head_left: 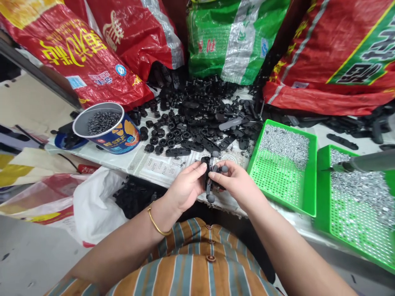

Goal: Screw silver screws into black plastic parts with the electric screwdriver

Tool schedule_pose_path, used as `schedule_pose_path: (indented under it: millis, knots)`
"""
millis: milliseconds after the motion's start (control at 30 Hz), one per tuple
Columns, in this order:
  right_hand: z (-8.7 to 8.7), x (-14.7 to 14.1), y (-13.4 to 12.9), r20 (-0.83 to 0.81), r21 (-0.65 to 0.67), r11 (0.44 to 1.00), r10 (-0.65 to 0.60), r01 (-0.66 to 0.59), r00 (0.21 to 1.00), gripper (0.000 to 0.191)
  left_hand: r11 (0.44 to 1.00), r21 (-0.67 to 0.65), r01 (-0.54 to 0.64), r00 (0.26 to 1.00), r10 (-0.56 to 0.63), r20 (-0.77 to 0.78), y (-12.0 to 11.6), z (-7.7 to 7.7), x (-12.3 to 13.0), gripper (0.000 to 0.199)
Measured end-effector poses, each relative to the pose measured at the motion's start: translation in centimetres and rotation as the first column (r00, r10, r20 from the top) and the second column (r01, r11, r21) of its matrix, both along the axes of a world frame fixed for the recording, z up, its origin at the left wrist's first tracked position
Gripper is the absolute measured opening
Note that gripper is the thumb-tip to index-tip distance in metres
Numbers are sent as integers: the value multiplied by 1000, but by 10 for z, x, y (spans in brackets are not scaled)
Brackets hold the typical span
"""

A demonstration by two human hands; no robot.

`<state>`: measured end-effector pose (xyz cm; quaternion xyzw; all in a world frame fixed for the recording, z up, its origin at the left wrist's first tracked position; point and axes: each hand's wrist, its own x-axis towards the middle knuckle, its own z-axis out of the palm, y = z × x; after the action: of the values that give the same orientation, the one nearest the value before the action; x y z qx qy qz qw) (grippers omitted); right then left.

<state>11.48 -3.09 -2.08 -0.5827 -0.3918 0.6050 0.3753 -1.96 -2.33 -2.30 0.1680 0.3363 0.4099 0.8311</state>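
Observation:
Between my two hands, just over the table's front edge, is a black plastic assembly (210,187) with several arms that end in grey rounded tips. My left hand (189,183) is closed on its left side, the thumb lying along a dark upright piece. From the right, my right hand (236,181) pinches the same assembly, thumb in front, near one of the grey tips. The fingers behind the assembly are partly hidden. Beyond my hands, loose black plastic parts (179,152) lie in a heap on the table.
Two green perforated trays (313,176) (324,193) with small silvery metal pieces stand at right, a grey rod-like tool (370,161) over the farther-right one. A paper tub (119,137) of small dark pieces stands at left. Red and green sacks (206,41) line the back.

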Motion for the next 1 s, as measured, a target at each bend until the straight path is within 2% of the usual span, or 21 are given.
schedule_pose_path:
  millis: [233,333,500,600,733,867,1000]
  knots:
    - [-2,3,3,20,-29,999,42,-41,999,27,1000,14,-4,1000,4,-14,1,-3,0,10]
    - [-3,5,3,102,10,998,66,-67,993,24,1000,23,-12,1000,12,-17,2,-4,-1,12]
    - [0,9,6,265,83,976,172,-200,949,14,999,16,-49,999,49,-3,2,-6,-1,11]
    - [-3,9,8,175,114,981,133,-155,975,18,998,-14,-60,998,60,25,1,-7,0,9]
    - [-9,9,9,-2,78,994,71,-70,997,27,998,-49,-48,999,49,17,0,-8,2,9]
    - [-12,9,8,-34,75,997,5,-2,999,27,997,-62,-53,998,56,37,-1,-11,5,9]
    - [-14,9,7,-33,74,997,-1,4,999,28,997,-63,-49,998,51,33,-2,-13,6,11]
